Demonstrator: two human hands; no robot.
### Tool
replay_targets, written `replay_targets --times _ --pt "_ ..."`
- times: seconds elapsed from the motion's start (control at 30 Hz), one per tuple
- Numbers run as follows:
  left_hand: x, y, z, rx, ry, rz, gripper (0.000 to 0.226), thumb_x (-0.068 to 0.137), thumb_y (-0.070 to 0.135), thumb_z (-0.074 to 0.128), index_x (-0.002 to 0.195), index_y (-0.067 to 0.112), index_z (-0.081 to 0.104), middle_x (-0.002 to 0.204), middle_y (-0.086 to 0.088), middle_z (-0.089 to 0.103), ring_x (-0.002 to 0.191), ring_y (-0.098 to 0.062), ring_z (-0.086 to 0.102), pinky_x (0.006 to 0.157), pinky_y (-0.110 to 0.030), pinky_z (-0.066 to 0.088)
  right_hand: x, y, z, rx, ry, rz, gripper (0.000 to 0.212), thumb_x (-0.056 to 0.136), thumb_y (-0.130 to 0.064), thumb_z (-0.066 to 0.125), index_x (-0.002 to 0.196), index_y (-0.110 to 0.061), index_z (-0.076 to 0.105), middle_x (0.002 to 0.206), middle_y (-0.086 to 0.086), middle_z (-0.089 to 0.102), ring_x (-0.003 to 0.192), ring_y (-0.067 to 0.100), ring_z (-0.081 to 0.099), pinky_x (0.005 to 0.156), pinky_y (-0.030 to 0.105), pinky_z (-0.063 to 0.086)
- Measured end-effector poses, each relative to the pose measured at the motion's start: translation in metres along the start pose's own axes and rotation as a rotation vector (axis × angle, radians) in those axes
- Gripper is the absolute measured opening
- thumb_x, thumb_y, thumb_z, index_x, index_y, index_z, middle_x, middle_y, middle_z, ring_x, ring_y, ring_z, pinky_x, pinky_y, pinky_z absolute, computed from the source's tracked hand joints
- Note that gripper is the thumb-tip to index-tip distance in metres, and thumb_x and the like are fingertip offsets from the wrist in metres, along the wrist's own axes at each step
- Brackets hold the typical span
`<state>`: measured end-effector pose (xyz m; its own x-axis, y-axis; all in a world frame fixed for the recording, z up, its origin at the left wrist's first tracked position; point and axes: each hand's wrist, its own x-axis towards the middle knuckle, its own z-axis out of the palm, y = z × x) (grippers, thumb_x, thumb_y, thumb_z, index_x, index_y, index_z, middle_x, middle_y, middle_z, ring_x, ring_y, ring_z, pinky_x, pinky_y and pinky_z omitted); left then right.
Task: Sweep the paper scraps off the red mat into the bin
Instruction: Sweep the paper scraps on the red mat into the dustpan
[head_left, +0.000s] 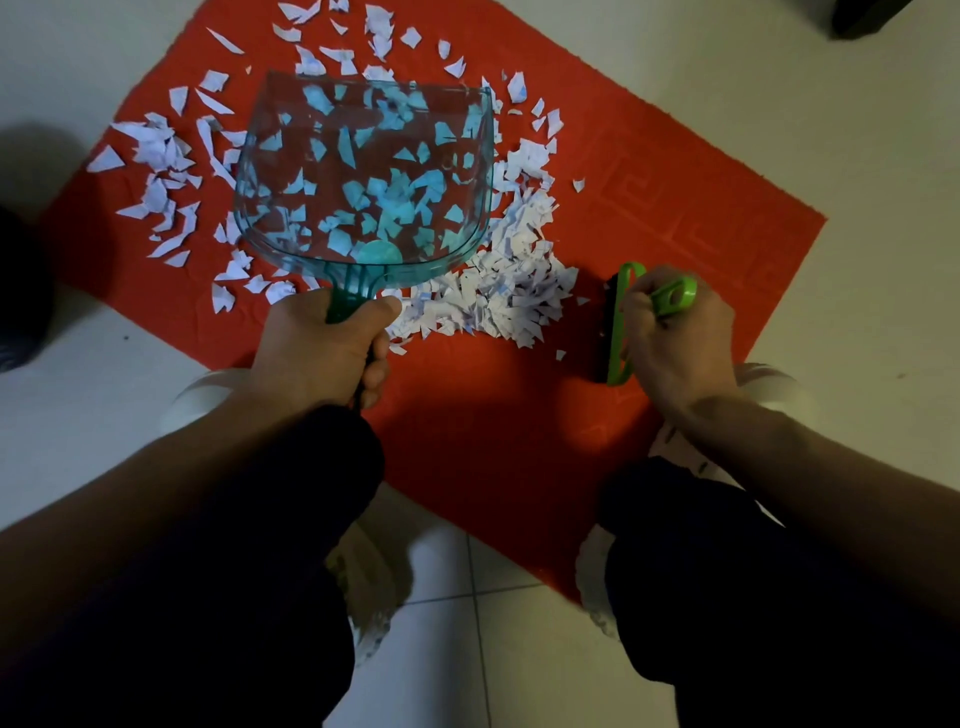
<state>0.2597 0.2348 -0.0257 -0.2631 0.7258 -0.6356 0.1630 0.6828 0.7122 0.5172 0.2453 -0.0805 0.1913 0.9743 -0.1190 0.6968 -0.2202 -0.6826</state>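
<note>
The left hand (324, 345) gripped the green handle of a clear teal dustpan (363, 176), fingers curled round it, the pan held out ahead of the hand and seemingly raised above the red mat (675, 208); scraps showed through its clear floor, and whether any lay inside it could not be told. The right hand (675, 332) clenched the looped handle of a green brush (618, 322), whose dark bristle edge faced toward the left hand and stood on the mat. Between the two hands lay a dense heap of paper scraps (498, 291), just beside the brush and touching the near edge of the pan's outline. Beyond and outward of the left hand, looser scraps were scattered across the far part of the mat, a few reaching its edge. The stretch of mat beyond the right hand looked mostly bare, so the work seemed partly done: one side gathered into a heap, the far scatter not yet swept, nothing yet tipped away. No bin could be identified for certain. The mat lay on a pale tiled floor (519, 649), dimly lit, with the person crouched over it, dark trouser knees near the forearms.
</note>
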Motion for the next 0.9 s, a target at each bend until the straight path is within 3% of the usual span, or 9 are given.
replay_targets --times 0.1,0.2,0.3,0.47,0.63,0.73,0.9 --pt "0.000 0.000 0.000 -0.013 0.006 0.001 0.034 0.092 0.024 0.064 0.065 0.009 0.050 0.051 -0.004 0.048 0.038 -0.015 0.039 0.037 -0.024 0.036 -0.002 -0.012 0.009 0.000 -0.090 -0.057 0.013 0.089 -0.014 0.049 0.080 -0.011 0.059 0.087 0.013 0.058 0.072 0.027 0.057 0.065 0.036 0.048" --pt "0.000 0.001 0.001 -0.006 0.000 -0.004 0.035 0.093 0.025 0.063 0.064 0.009 0.050 0.051 -0.006 0.047 0.038 -0.016 0.039 0.038 -0.024 0.036 -0.002 -0.020 0.013 0.063 -0.142 -0.075 0.017 0.086 -0.019 0.048 0.080 -0.011 0.061 0.082 0.010 0.057 0.064 0.010 0.049 0.058 0.014 0.036" --pt "0.000 0.001 0.000 -0.021 -0.005 -0.007 0.034 0.093 0.024 0.063 0.065 0.009 0.049 0.052 -0.005 0.048 0.038 -0.014 0.040 0.037 -0.024 0.036 0.000 -0.018 0.007 0.104 -0.132 -0.080 0.024 0.084 -0.025 0.044 0.082 -0.010 0.062 0.080 0.014 0.060 0.061 0.021 0.051 0.058 0.023 0.031" --pt "-0.002 0.002 0.000 -0.039 0.001 -0.005 0.033 0.093 0.023 0.063 0.065 0.010 0.050 0.052 -0.004 0.047 0.037 -0.013 0.039 0.036 -0.022 0.035 -0.001 -0.004 -0.004 0.008 -0.056 -0.038 0.025 0.082 -0.024 0.043 0.083 -0.011 0.064 0.084 0.014 0.062 0.070 0.027 0.055 0.060 0.030 0.036" --pt "-0.002 0.002 -0.001 -0.045 0.002 -0.008 0.032 0.092 0.023 0.064 0.067 0.010 0.050 0.053 -0.003 0.048 0.037 -0.012 0.039 0.035 -0.022 0.035 -0.005 -0.014 0.003 -0.004 -0.115 -0.088 0.014 0.086 -0.005 0.051 0.081 -0.001 0.062 0.077 0.007 0.053 0.075 0.026 0.049 0.062 0.027 0.025" --pt "-0.001 0.002 -0.001 -0.022 -0.010 -0.005 0.032 0.093 0.023 0.063 0.067 0.010 0.050 0.054 -0.003 0.048 0.037 -0.012 0.040 0.035 -0.022 0.036 0.000 -0.024 0.010 0.059 -0.177 -0.095 0.020 0.086 -0.018 0.048 0.085 -0.006 0.063 0.087 0.011 0.058 0.072 0.022 0.051 0.064 0.026 0.032" --pt "-0.001 0.003 0.000 -0.054 0.001 -0.005 0.032 0.093 0.021 0.063 0.067 0.010 0.049 0.053 -0.002 0.048 0.036 -0.011 0.039 0.035 -0.021 0.035 0.003 -0.022 0.001 0.120 -0.061 -0.067 0.032 0.079 -0.034 0.041 0.082 -0.011 0.064 0.085 0.013 0.062 0.069 0.029 0.057 0.061 0.041 0.047"
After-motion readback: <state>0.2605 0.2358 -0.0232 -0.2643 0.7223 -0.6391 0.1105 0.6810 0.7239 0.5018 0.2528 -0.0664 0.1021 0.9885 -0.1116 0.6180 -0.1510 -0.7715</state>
